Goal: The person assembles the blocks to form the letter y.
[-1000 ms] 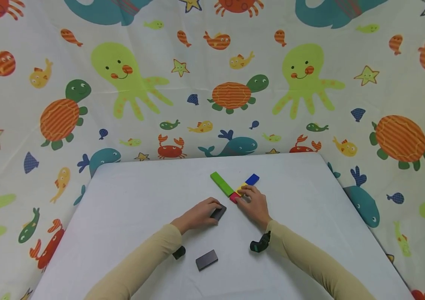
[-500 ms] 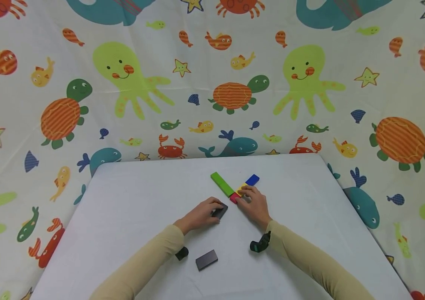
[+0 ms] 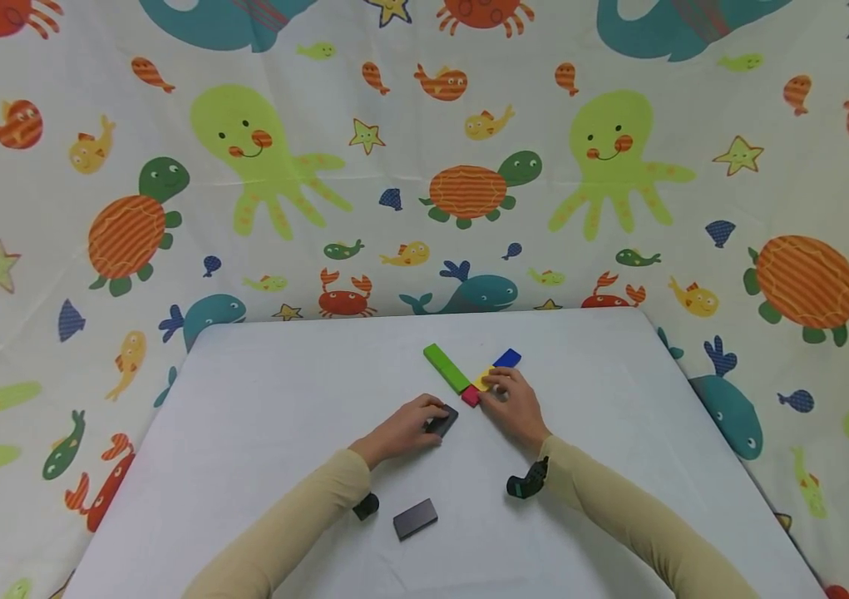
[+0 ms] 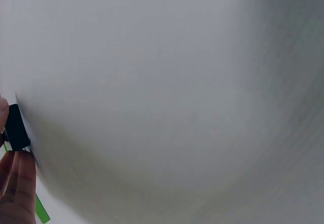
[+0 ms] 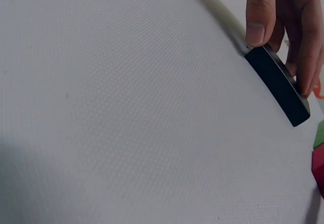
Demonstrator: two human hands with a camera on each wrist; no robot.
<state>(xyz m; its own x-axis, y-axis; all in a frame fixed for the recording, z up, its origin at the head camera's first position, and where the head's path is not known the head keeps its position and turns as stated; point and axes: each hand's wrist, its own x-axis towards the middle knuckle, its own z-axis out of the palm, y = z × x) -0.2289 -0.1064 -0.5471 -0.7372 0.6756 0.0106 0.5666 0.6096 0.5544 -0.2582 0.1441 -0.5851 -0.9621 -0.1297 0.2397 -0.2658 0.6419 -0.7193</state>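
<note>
My left hand pinches a dark grey rectangular block between thumb and fingers, low over the table. In the right wrist view the same dark block tilts, one end nearer the table. Curled at the yellow block is my right hand, its thumb close beside the small red block. A long green block runs from the red one to the back left. Past the yellow block lies a blue one, so the coloured blocks form a V.
A second dark grey block lies near the front of the white table. Behind and beside the table hangs a curtain printed with sea animals. Both wrists carry small black cameras.
My left hand has shifted slightly right with the dark block. My right thumb has drawn back a little from the red block, which shows more now. The coloured blocks keep their arrangement.
</note>
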